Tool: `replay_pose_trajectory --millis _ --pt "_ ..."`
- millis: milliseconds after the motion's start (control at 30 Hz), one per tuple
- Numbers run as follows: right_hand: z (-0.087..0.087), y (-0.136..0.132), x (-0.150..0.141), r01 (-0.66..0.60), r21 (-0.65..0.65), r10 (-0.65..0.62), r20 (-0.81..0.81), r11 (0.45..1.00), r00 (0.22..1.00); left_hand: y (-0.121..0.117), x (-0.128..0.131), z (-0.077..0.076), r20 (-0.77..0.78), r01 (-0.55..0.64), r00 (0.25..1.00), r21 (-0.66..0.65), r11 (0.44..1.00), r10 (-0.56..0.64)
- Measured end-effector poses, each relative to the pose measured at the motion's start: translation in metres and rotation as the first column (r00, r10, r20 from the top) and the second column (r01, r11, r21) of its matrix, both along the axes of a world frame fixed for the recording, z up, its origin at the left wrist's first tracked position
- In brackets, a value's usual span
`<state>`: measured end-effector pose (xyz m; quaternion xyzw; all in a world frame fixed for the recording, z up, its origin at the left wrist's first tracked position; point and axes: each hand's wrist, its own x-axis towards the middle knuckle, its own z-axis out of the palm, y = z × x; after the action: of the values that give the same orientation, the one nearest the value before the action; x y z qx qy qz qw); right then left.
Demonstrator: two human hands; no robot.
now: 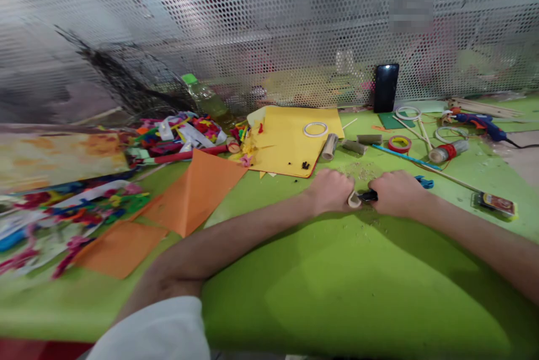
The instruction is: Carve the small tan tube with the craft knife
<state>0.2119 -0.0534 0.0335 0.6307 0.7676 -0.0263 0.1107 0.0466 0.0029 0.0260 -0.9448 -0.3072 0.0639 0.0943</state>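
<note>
My left hand (330, 191) is closed around a short hollow bamboo-like tube, and its pale open end (354, 199) faces my right hand. My right hand (396, 194) is wrapped around a tool whose black tip (369, 196) meets the tube's rim. Most of the tool is hidden by my fingers, so its kind is unclear. A blue piece (424, 182) shows behind my right hand; I cannot tell whether it belongs to the tool. Pale shavings (360, 172) lie on the green tabletop around both hands.
More cut tubes (330, 146) lie beyond my hands, beside a yellow sheet (286, 138). Rightward are a red tape roll (400, 144), a glue gun (484, 123) and a propped phone (386, 88). Orange paper (197, 191) and colourful scraps (177, 132) cover the left. A perforated metal panel (273, 28) stands behind.
</note>
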Motion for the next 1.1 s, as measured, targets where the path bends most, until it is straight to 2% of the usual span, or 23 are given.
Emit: replay_pose_trajectory --millis 233,533,800,967,1100 --pt "-0.002 0.001 -0.005 0.045 -0.001 -0.045 0.01 0.999 0.999 -0.002 0.0 -0.001 0.033 -0.009 0.999 0.01 1.0 0.009" --pt "-0.004 0.0 -0.007 0.043 0.046 -0.043 0.015 0.998 0.999 -0.001 0.002 0.002 0.031 -0.03 0.999 -0.024 0.999 0.03" --pt "0.002 0.001 0.002 -0.039 0.002 0.039 0.027 0.999 0.999 0.003 0.001 0.0 0.041 0.001 0.999 -0.03 1.0 0.001" --pt "0.006 0.002 0.009 -0.033 0.03 0.031 0.046 0.999 0.998 0.002 0.0 -0.002 0.069 -0.015 0.997 -0.036 0.999 0.018" --pt "0.004 0.003 0.008 -0.041 0.001 0.041 0.053 0.999 0.998 -0.001 0.002 -0.001 0.067 -0.033 0.997 -0.034 0.999 0.036"
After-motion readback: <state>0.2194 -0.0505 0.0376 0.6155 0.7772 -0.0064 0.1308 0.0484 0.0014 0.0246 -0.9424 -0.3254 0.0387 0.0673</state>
